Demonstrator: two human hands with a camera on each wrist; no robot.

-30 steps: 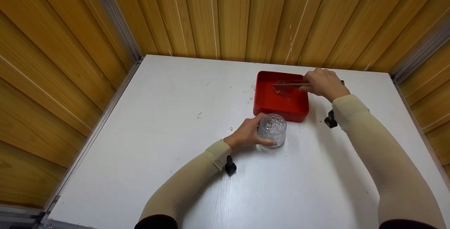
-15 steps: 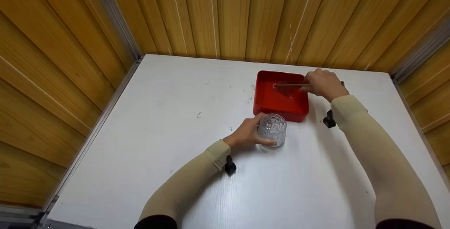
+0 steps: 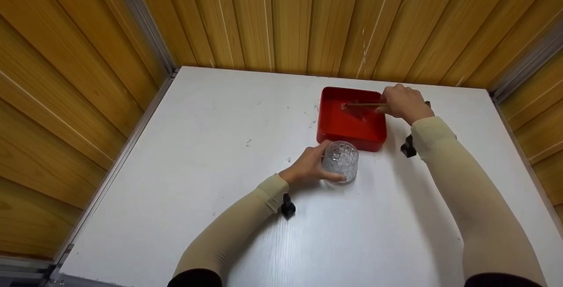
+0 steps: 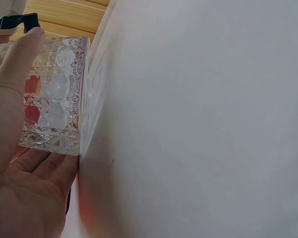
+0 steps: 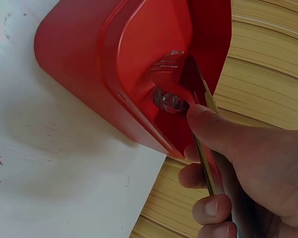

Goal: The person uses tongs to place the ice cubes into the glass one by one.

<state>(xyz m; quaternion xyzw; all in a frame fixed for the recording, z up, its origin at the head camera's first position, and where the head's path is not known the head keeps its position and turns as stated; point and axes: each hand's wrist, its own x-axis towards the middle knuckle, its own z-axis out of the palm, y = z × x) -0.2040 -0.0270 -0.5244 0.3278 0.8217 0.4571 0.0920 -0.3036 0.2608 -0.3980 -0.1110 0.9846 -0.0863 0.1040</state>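
Note:
My left hand (image 3: 310,166) grips a clear cut-glass tumbler (image 3: 341,163) that stands upright on the white table, thumb on the near side and fingers round the far side. In the left wrist view the patterned wall of the tumbler (image 4: 54,99) fills the space between thumb and fingers. My right hand (image 3: 404,103) holds metal tongs (image 3: 365,104) over the right side of a square red box (image 3: 352,142). The slotted tip of the tongs (image 5: 165,64) reaches down inside the box, beside a clear, ice-like piece (image 5: 169,100). My palm hides part of the tongs.
Wood-panelled walls (image 3: 290,23) rise behind the table (image 3: 198,146) and at both sides. The red box stands near the back edge, just beyond the tumbler. Small dark marks dot the tabletop. Black wrist mounts (image 3: 288,207) hang at both cuffs.
The tips of the tongs in the box have come closer together since one second ago. My right forearm has shifted slightly to the left. The left hand and tumbler stay put.

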